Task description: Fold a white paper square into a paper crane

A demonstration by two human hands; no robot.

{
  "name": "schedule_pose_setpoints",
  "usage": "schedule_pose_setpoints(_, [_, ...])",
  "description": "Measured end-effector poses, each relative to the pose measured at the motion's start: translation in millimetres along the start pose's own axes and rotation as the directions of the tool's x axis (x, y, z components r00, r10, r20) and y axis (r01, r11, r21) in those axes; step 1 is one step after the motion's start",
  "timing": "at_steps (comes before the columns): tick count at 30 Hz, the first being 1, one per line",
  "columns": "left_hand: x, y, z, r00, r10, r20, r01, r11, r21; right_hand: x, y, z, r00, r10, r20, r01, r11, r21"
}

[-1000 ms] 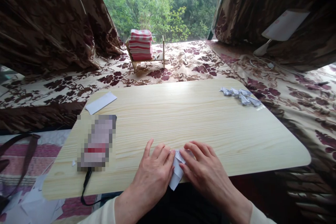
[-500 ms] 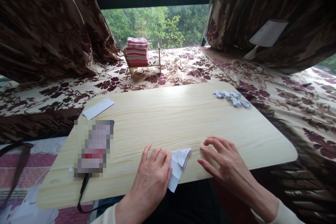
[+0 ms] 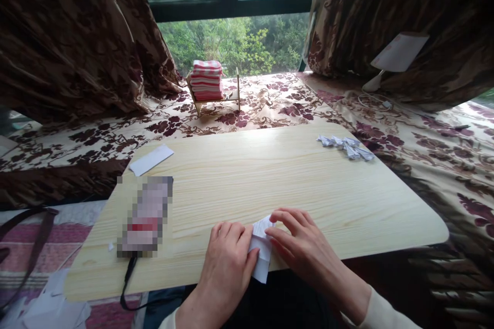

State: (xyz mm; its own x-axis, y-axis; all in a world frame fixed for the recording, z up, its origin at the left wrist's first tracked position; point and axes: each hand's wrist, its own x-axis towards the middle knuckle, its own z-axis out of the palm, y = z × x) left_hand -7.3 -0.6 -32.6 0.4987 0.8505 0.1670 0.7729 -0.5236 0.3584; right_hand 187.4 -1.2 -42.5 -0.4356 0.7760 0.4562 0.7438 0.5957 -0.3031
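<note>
A folded white paper (image 3: 261,249) lies at the near edge of the wooden table, its lower corner sticking out past that edge. My left hand (image 3: 227,262) grips its left side, with the thumb on top and the other fingers curved over the tabletop. My right hand (image 3: 303,241) has closed in from the other side. Its bent fingertips are on the paper's upper right edge and hide that corner.
On the wooden table (image 3: 247,169) are a flat paper strip (image 3: 152,159), a blurred-out phone-like device (image 3: 144,216) with a black cable, and several small folded papers (image 3: 345,146). Behind stand a rack of striped cloths (image 3: 207,80) and a lamp (image 3: 400,52).
My right hand has moved left, from apart to touching the paper's right edge. My left hand stays on the paper, its thumb now further over it. The view has shifted slightly.
</note>
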Motion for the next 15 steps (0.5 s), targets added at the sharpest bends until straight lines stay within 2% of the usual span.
schedule_pose_setpoints(4, [3, -6, -5.6, 0.999, -0.018, 0.046, 0.022, 0.995, -0.094, 3, 2, 2, 1.0, -0.007, 0.023, 0.007, 1.0, 0.003])
schedule_pose_setpoints(9, [15, -23, -18.4, 0.994, -0.048, 0.095, 0.07, 0.969, -0.237, 3, 0, 2, 0.996, -0.007, 0.091, 0.001, 0.998, 0.067])
schedule_pose_setpoints(12, [24, -28, -22.1, 0.991, -0.087, 0.104, 0.11, 0.965, -0.238, 3, -1, 1, 0.995, 0.013, 0.099, -0.023, 0.995, 0.093])
schedule_pose_setpoints(15, [32, -25, -21.5, 0.987, -0.08, 0.136, 0.105, 0.977, -0.186, 2, 0, 1, 0.994, 0.021, 0.104, -0.031, 0.995, 0.094])
